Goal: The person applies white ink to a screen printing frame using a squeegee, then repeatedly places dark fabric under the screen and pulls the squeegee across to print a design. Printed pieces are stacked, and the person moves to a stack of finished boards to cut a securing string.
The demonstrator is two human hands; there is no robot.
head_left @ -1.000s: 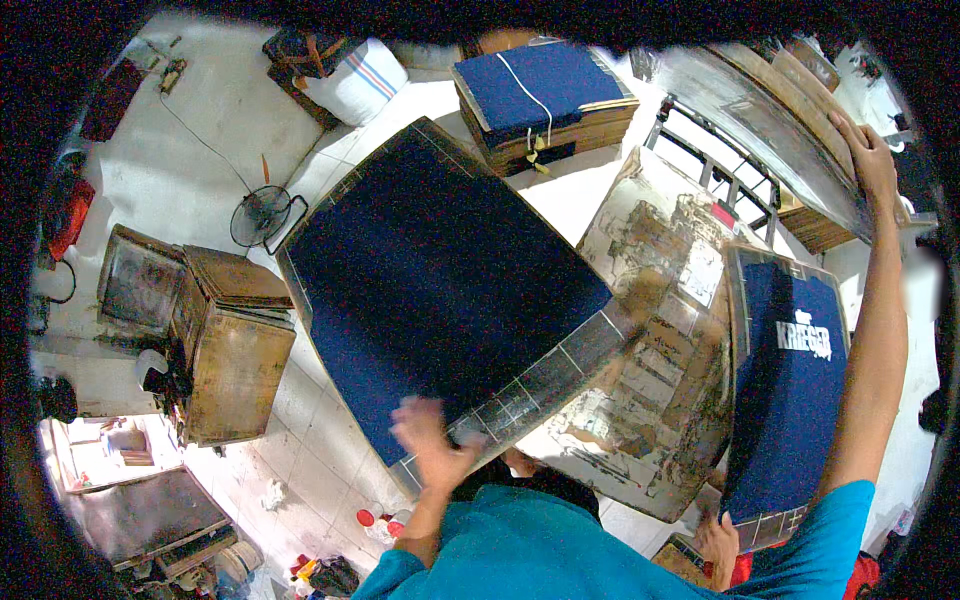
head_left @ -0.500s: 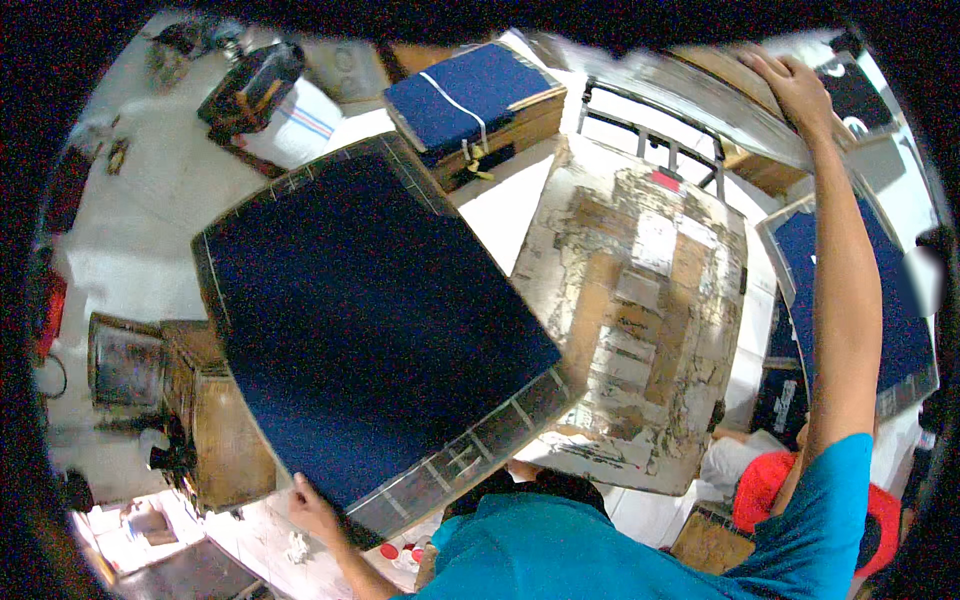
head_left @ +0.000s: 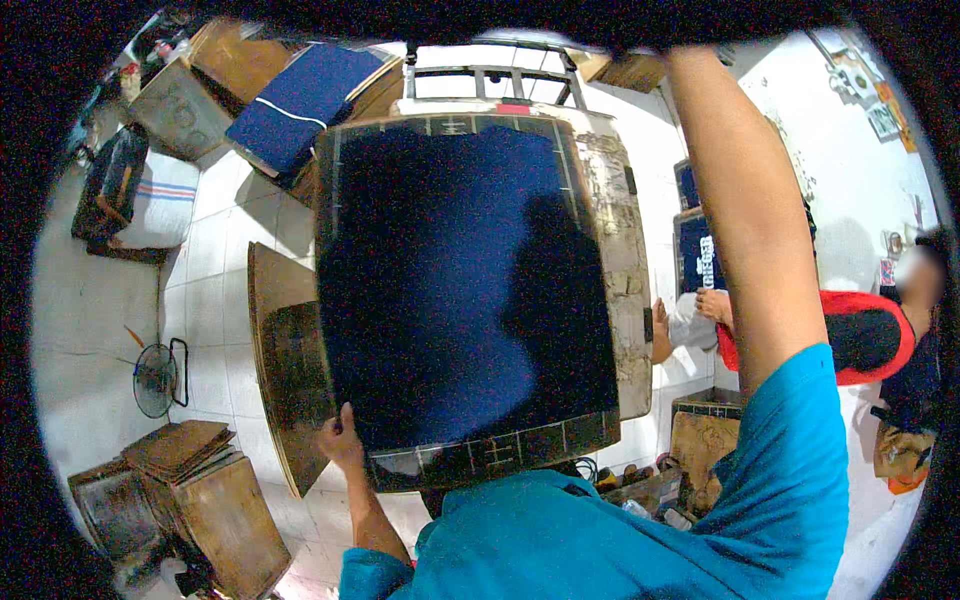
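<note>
A large flat board covered in dark navy cloth [head_left: 440, 300], with gridded dark strips along its near and far ends, lies over a worn, peeling tabletop [head_left: 630, 350]. Most of that tabletop is hidden, showing mainly along the right side and far edge. At the board's near left edge, my left hand [head_left: 343, 440] is closed on the rim, thumb uppermost. My right arm [head_left: 745, 210] stretches up and away on the right, and its hand is cut off by the dark upper border. A shadow falls across the right half of the cloth.
Brown boards [head_left: 285, 370] lean at the left of the tabletop. Behind them is a blue-topped stack [head_left: 310, 105] with a white strap. A fan [head_left: 157, 380] and stacked wooden panels [head_left: 225, 520] stand at left. A person in red and black [head_left: 865, 335] sits close on the right.
The navy board has shifted right and squared up over the worn tabletop. My right hand, earlier on a tilted panel's edge, has gone out of view. The head view has turned.
</note>
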